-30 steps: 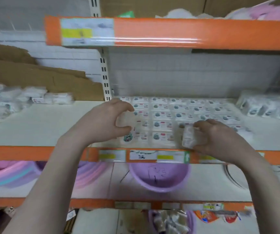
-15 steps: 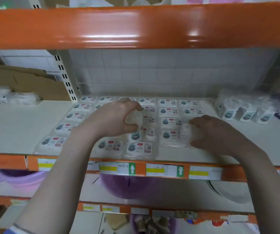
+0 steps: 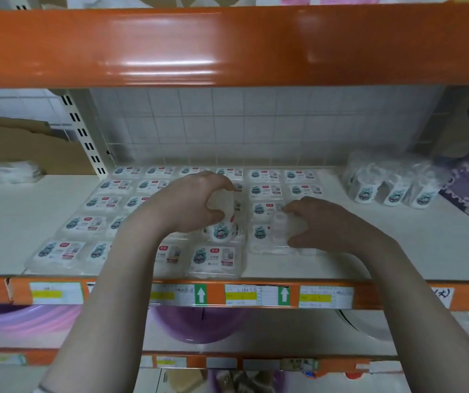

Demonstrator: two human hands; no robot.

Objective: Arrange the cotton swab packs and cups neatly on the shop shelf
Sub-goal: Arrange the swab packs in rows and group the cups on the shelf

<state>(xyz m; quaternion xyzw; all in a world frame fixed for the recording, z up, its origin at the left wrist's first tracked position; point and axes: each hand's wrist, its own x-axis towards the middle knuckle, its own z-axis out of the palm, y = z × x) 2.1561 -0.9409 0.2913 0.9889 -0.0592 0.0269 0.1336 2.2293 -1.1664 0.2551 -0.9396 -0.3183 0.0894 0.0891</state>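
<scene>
Gripping a clear cup (image 3: 222, 219) of cotton swabs, the left hand (image 3: 191, 202) curls fingers and thumb round its upper part and holds it upright above the flat packs, probably so its printed label faces the aisle when it is set down. The right hand (image 3: 318, 222) has its fingers curled round a second clear cup (image 3: 280, 228), which lies low against the packs near the right edge of the grid; whether it is resting on them or just lifted I cannot tell. Both cups seem out of place here, since a group of similar cups (image 3: 389, 185) stands well apart at the right end of the same shelf board (image 3: 369, 251).

Flat cotton swab packs (image 3: 213, 258) lie label-up in tidy rows and columns, touching edge to edge from the front lip back to the wall, which suits stock meant to be read from above.

An orange front rail (image 3: 369, 296) carries price labels. Behind is a white tiled wall (image 3: 227, 126); an orange beam (image 3: 227, 46) runs overhead, and purple basins (image 3: 196, 324) sit on the shelf below.
</scene>
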